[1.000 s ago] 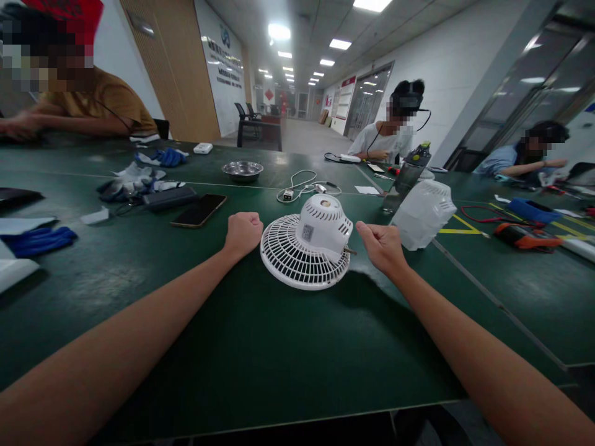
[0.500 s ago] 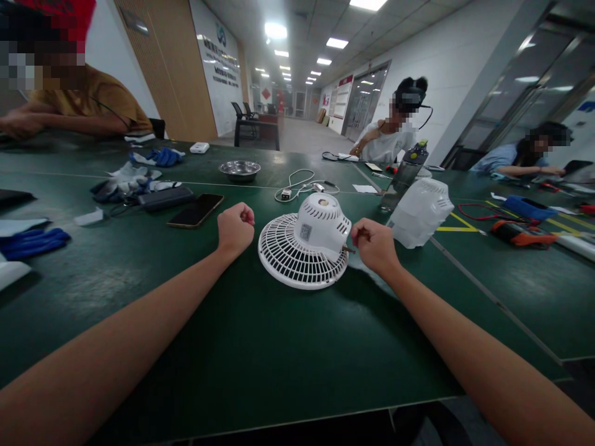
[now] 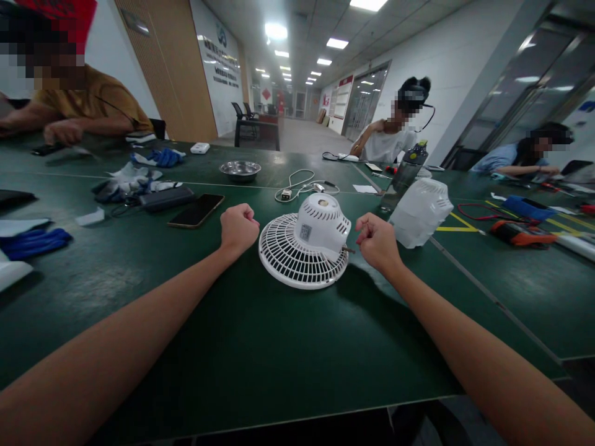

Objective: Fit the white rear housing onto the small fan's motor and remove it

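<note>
A white fan head (image 3: 323, 226), with a round motor cover and a slotted grille (image 3: 283, 257), lies grille down on the green table. A short thin rod (image 3: 348, 249) sticks out from its right side. Close to the left rim of the grille, my left hand (image 3: 239, 229) is curled into a fist, apart from the fan. My right hand (image 3: 377, 241) hovers at the other side, a little off the rod, its fingers curled in and nothing seen in them. Behind it stands a cloudy white plastic piece (image 3: 421, 214).
Behind the fan lie a white cable (image 3: 302, 186) and a steel bowl (image 3: 240, 170). A phone (image 3: 196, 210), a dark case (image 3: 166, 198) and gloves (image 3: 158, 157) are to the left. A bottle (image 3: 403, 176) and an orange meter (image 3: 523, 233) are at right. Several people sit around the table.
My right hand has drawn slightly right, away from the rod. My left hand has shifted a little toward the fan. The person at left has moved a hand out over the table.
</note>
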`<state>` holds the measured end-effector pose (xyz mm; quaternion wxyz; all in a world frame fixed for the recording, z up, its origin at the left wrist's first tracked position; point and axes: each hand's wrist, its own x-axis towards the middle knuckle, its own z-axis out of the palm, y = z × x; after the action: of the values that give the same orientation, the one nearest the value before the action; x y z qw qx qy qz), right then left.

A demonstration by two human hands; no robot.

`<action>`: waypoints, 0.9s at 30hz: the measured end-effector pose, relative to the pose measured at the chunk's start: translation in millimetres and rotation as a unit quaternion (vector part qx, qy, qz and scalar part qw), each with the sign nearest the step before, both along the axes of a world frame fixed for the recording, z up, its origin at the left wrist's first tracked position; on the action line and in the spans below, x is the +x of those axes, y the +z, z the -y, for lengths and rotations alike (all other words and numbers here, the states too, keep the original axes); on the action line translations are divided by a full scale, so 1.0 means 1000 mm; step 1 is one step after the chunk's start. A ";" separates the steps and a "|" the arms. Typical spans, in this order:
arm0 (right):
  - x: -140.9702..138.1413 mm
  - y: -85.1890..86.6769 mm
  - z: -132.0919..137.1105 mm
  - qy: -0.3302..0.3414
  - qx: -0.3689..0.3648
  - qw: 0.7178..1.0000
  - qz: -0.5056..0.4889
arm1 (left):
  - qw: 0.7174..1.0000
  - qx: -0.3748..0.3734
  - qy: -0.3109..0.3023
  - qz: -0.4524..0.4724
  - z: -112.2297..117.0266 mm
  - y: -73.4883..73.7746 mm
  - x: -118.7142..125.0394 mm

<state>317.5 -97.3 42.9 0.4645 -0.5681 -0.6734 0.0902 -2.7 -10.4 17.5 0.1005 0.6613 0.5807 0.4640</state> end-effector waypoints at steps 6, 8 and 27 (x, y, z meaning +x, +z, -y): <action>0.000 -0.003 -0.002 0.004 0.001 1.000 -0.024 | 1.000 -0.003 -0.010 0.000 0.004 0.004 0.002; 0.000 -0.004 -0.003 0.006 -0.004 1.000 -0.026 | 1.000 -0.004 -0.017 0.002 0.005 0.003 0.002; -0.003 -0.018 -0.008 0.002 -0.006 1.000 0.017 | 0.996 -0.053 -0.046 -0.061 -0.001 -0.004 -0.001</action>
<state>314.5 -89.6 24.4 0.4495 -0.5711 -0.6816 0.0850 -3.3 -9.5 13.7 0.1208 0.7079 0.5786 0.3867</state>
